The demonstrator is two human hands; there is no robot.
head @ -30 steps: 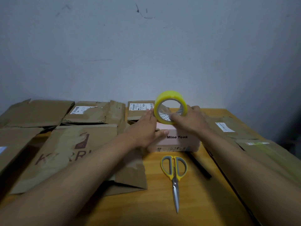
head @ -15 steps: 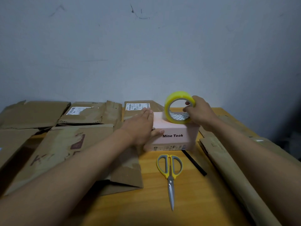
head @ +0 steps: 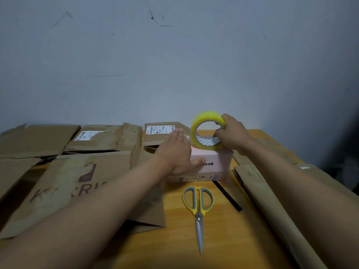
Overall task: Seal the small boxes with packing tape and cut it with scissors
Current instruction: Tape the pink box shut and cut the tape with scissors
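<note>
A small pink box [head: 215,162] sits on the wooden table [head: 223,239] near the wall. My left hand [head: 177,151] lies flat on the box's left top, fingers straight, thumb over the front face. My right hand [head: 232,133] grips a yellow roll of packing tape [head: 205,131], which stands on edge on the box's right top. Yellow-handled scissors [head: 198,208] lie shut on the table in front of the box, blades pointing toward me.
Flattened brown cardboard boxes [head: 77,181] cover the table's left half and back. A long brown cardboard piece [head: 272,206] lies along the right side. A thin black strip [head: 227,195] rests beside the scissors. The grey wall stands right behind.
My right hand has drawn the tape roll from the box's left top over to its right side. My left hand has stayed pressed on the box.
</note>
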